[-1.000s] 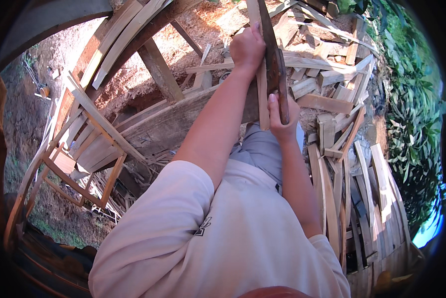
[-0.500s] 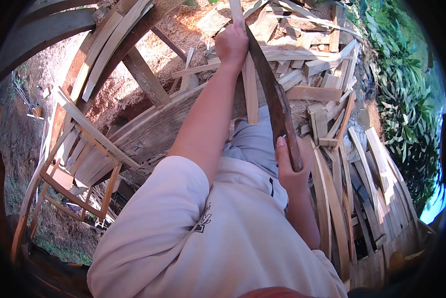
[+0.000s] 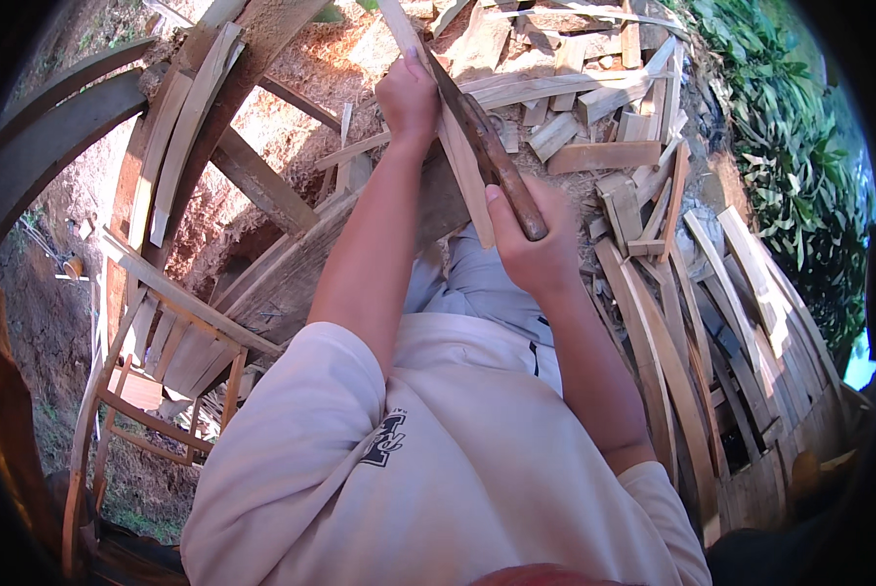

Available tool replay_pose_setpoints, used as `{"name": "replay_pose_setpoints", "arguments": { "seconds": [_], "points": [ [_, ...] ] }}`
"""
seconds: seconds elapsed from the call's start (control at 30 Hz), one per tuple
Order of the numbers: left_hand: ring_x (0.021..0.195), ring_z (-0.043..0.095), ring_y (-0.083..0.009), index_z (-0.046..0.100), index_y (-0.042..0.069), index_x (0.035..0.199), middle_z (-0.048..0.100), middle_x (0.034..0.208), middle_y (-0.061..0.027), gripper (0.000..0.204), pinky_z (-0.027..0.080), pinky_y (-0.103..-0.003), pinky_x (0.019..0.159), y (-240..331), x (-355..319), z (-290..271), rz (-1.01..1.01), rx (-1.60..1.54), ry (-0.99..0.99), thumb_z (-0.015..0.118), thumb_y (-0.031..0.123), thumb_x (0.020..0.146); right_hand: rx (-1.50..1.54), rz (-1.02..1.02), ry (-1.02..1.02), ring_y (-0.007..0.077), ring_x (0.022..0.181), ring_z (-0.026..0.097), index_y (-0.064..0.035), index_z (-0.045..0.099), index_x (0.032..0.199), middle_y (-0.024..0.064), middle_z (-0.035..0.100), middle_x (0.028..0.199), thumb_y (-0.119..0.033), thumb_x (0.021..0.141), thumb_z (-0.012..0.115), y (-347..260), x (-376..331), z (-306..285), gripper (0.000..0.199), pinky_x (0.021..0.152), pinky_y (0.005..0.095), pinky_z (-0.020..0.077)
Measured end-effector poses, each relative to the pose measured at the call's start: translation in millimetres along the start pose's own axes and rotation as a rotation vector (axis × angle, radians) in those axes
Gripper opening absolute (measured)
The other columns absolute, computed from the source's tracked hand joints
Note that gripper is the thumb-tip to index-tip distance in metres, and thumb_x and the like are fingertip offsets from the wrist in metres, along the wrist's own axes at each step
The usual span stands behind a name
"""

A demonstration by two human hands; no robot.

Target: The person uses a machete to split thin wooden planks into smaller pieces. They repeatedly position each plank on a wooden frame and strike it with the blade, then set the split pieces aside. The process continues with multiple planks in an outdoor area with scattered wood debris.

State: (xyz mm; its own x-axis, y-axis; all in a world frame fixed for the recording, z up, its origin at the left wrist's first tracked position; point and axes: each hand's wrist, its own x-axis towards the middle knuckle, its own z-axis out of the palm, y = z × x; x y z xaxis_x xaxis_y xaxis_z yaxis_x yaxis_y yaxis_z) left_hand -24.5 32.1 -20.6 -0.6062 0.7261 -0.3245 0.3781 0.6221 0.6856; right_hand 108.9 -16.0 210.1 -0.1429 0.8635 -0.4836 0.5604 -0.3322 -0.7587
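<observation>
Wood dominates the head feed: I count two hands, one strip and one tool in work. Left hand (image 3: 409,98) is wrapped round the pale strip (image 3: 469,181), thumb lying up along it; strip is flat, straight-edged, slanting above the grey trousers (image 3: 487,288). Right hand (image 3: 538,239), slightly blurred, has its fingers closed round the rounded brown handle of one long dark tool (image 3: 482,137); some fingertips hidden. Tool lies along the strip's right side, crossing it near the top; can't tell if they touch. Left side: one slatted wooden frame (image 3: 155,422), two curved grey-brown beams (image 3: 67,132). One broad weathered plank (image 3: 287,266) runs under the left forearm. Right: one reddish-brown block (image 3: 604,156) among rough offcuts, too many for me to count. Ground has crumbly shavings (image 3: 287,127).
</observation>
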Motion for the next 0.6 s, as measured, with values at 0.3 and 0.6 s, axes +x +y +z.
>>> {"name": "replay_pose_setpoints", "arguments": {
  "seconds": [0.3, 0.6],
  "points": [
    [0.069, 0.066, -0.0486, 0.069, -0.002, 0.079, 0.067, 0.072, -0.0279, 0.053, 0.051, -0.057, 0.068, -6.3, 7.2, 4.1, 0.039, 0.008, -0.005, 0.044, 0.031, 0.111, 0.017, -0.053, 0.031, 0.0227, 0.048, 0.051, -0.0003, 0.056, 0.072, 0.0145, 0.052, 0.056, -0.013, 0.092, 0.069, 30.4, 45.9, 54.2, 0.027, 0.05, 0.0399, 0.0389],
    [0.08, 0.068, -0.0491, 0.071, -0.001, 0.088, 0.07, 0.081, -0.0286, 0.055, 0.052, -0.058, 0.077, -0.7, 3.7, 3.2, -0.01, -0.004, 0.005, 0.041, 0.039, 0.111, 0.217, -0.133, 0.036, 0.0145, 0.053, 0.048, -0.0007, 0.057, 0.075, 0.007, 0.051, 0.058, -0.013, 0.099, 0.066, 78.5, 29.2, 37.4, 0.029, 0.052, 0.036, 0.038]
  ]
}}
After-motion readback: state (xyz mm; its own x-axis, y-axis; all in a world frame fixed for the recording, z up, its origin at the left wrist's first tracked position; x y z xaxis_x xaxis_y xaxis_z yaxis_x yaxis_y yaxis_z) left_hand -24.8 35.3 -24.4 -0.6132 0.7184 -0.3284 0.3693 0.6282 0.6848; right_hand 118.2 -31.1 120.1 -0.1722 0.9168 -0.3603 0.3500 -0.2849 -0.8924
